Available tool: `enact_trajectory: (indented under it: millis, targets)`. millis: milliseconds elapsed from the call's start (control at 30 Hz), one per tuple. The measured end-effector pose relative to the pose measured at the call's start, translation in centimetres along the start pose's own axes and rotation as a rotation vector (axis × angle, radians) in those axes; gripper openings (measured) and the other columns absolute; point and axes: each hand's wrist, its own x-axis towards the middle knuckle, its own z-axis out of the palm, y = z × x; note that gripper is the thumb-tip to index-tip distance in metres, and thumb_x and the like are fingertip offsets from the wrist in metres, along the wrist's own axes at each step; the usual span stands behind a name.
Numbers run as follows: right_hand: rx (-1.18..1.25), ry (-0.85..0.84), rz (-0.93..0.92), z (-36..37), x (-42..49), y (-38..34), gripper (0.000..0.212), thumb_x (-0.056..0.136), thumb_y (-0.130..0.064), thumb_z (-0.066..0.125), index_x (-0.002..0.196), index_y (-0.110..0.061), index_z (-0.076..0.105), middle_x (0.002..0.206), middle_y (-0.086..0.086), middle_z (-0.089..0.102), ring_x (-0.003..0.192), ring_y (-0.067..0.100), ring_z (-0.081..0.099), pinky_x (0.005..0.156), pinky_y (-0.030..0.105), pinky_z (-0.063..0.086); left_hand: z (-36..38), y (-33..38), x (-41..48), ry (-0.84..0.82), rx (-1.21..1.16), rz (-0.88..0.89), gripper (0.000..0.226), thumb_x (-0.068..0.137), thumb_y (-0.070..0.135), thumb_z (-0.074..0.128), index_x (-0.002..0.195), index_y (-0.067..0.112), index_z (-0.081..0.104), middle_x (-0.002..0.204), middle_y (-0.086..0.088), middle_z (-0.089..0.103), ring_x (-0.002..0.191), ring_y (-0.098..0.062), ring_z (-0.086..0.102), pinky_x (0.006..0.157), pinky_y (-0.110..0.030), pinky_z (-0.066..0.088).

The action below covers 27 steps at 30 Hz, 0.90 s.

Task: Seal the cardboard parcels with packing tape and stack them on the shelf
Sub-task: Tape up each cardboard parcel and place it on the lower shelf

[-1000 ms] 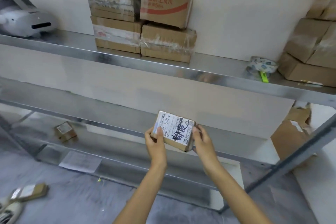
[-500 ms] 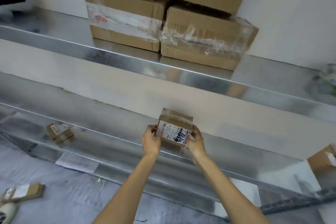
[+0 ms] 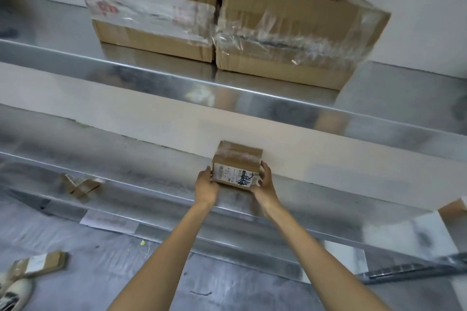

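Note:
A small cardboard parcel [image 3: 237,166] with clear tape across its top and a white label with black scribble on its front is at the middle metal shelf [image 3: 141,179], close to the white wall. My left hand [image 3: 206,185] grips its left side. My right hand [image 3: 265,184] grips its right side. Whether the parcel's base touches the shelf I cannot tell.
Taped cardboard boxes [image 3: 151,12] [image 3: 290,33] are stacked on the upper shelf [image 3: 75,58]. A small parcel [image 3: 80,184] lies on a lower shelf at left. Another flat parcel [image 3: 43,264] lies on the grey floor beside a shoe [image 3: 12,293]. Brown cardboard [image 3: 454,208] shows at right.
I have leaned in toward the shelves. Both hands carried the small parcel forward and tilted it, so its taped top now shows and it sits back near the wall.

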Motion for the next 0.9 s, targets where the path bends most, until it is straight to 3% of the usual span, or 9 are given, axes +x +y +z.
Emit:
enact_trajectory:
  millis: [67,167,267,367,467,567,667,767,900]
  targets:
    - [-0.049,0.002,0.046,-0.9,-0.9,-0.8,0.083,0.086,0.004,0.056,0.151,-0.026,0.013,0.150,0.005,0.037,0.130,0.024,0.045,0.108,0.039,0.040,-0.6,1.1,-0.7,-0.020,0.008,-0.015,0.055,0.092,-0.005,0.038,0.146,0.002,0.034,0.144,-0.018,0.043,0.129,-0.033,0.047,0.104,-0.034,0.039]
    - [-0.109,0.051,0.050,-3.1,-3.4,-2.0,0.075,0.089,0.001,0.051,0.152,-0.021,0.017,0.152,0.005,0.032,0.138,0.026,0.034,0.111,0.034,0.033,-1.5,3.0,-2.4,0.011,0.048,0.004,0.051,0.093,-0.006,0.037,0.144,0.001,0.036,0.141,-0.022,0.041,0.128,-0.036,0.045,0.102,-0.036,0.039]
    - [-0.116,0.049,-0.040,-5.4,-6.4,-3.6,0.061,0.088,0.008,0.049,0.139,-0.021,0.036,0.138,0.007,0.046,0.131,0.026,0.044,0.100,0.025,0.037,-2.0,4.9,-4.1,0.038,0.115,0.072,0.050,0.089,-0.007,0.040,0.137,0.005,0.046,0.132,-0.022,0.049,0.121,-0.036,0.049,0.099,-0.036,0.041]
    - [-0.200,-0.012,-0.185,-8.3,-9.6,-6.6,0.052,0.086,0.010,0.047,0.121,-0.028,0.045,0.129,-0.002,0.054,0.124,0.016,0.050,0.099,0.019,0.039,-3.1,8.9,-6.4,0.077,0.332,0.202,0.044,0.089,0.003,0.043,0.132,0.010,0.048,0.124,-0.017,0.056,0.118,-0.034,0.049,0.096,-0.037,0.041]
    - [-0.284,-0.081,-0.326,-11.9,-13.1,-10.8,0.047,0.087,0.008,0.048,0.105,-0.035,0.055,0.121,-0.010,0.060,0.115,0.009,0.055,0.088,0.003,0.038,-4.5,13.2,-9.8,0.105,0.549,0.248,0.047,0.097,0.021,0.041,0.141,0.009,0.038,0.135,-0.014,0.048,0.130,-0.031,0.037,0.102,-0.036,0.037]
    - [-0.337,-0.159,-0.452,-15.5,-17.0,-15.7,0.042,0.089,0.004,0.050,0.093,-0.035,0.064,0.099,-0.021,0.070,0.100,0.000,0.062,0.088,0.014,0.045,-5.7,16.9,-14.1,0.020,0.645,0.315,0.045,0.099,0.027,0.036,0.143,0.013,0.037,0.142,-0.010,0.041,0.135,-0.028,0.030,0.108,-0.034,0.033]
    - [-0.317,-0.224,-0.590,-18.1,-21.5,-21.1,0.035,0.093,0.001,0.050,0.093,-0.026,0.072,0.096,-0.016,0.073,0.094,-0.001,0.065,0.086,0.015,0.049,-7.8,21.2,-19.2,-0.114,0.591,0.478,0.038,0.100,0.031,0.042,0.136,0.021,0.046,0.138,-0.001,0.046,0.127,-0.018,0.044,0.104,-0.031,0.040]
    - [-0.179,-0.191,-0.771,-19.9,-24.4,-26.3,0.033,0.096,0.004,0.047,0.093,-0.016,0.073,0.092,-0.002,0.075,0.092,0.011,0.069,0.087,0.021,0.051,-10.7,26.5,-24.8,-0.130,0.443,0.678,0.026,0.098,0.032,0.049,0.121,0.027,0.061,0.118,0.011,0.063,0.106,-0.005,0.059,0.089,-0.024,0.050]
    - [0.015,-0.114,-0.911,-20.4,-24.4,-32.1,0.032,0.097,0.005,0.042,0.098,-0.011,0.070,0.095,0.006,0.074,0.096,0.015,0.069,0.088,0.024,0.053,-14.7,32.9,-28.0,0.089,0.165,1.003,0.019,0.097,0.020,0.053,0.106,0.024,0.070,0.101,0.012,0.070,0.094,0.001,0.064,0.085,-0.018,0.051]
